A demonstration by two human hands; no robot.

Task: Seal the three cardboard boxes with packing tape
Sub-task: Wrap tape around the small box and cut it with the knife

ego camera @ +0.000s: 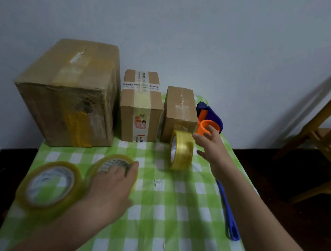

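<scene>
The blurred left hand (112, 186) hides much of a flat tape roll (111, 161).

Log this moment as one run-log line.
left hand: on middle tape roll, grip unclear | right hand: open, beside upright tape roll

Only legible print is on the middle box (141, 107), beyond and just right of the tape roll (115, 164) my left hand (111, 186) holds. A white band (141, 86) across its top reads "400-", middle digits lost under a crossing strip, then "-5552", with small caps below including "BLACK". The printed strip (142, 101) down its front and the roll's core carry print I can't resolve.
</scene>
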